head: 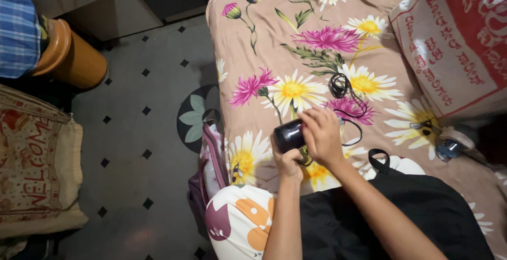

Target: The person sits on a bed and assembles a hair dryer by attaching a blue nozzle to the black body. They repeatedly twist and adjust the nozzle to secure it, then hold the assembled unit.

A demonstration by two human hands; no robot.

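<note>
A: Report the location of the black device.

B: The black cylindrical device [289, 135] is held above the bed [248, 54], over the floral bedsheet, between both hands. Its black cord [346, 93] trails from behind the right hand up to a loose coil lying on the sheet.

A: State of the fingers?

B: The left hand [288, 161] supports the device from below, fingers wrapped partly around the underside of the barrel. The right hand [321, 133] is laid over the rear end from above, fingers curled closed on it. Both hands have firm contact with the device; neither is open.

A: Arm pose?

B: Both forearms extend forward from the lower frame and converge at the device. The left forearm rises nearly vertical in the view; the right comes in diagonally from the lower right, wrist bent downward over the device.

A: Failure risks from this position?

B: In my judgement, three. First, the cord is slack and looped on the sheet; a sharp pull could snag or tighten the coil. Second, the barrel looks smooth and glossy, so a relaxed grip could let it slip onto the bed or toward the bed edge, just left of the hands, above the tiled floor [142, 133]. Third, the right hand covers the rear end, hiding whatever it works there.
</note>
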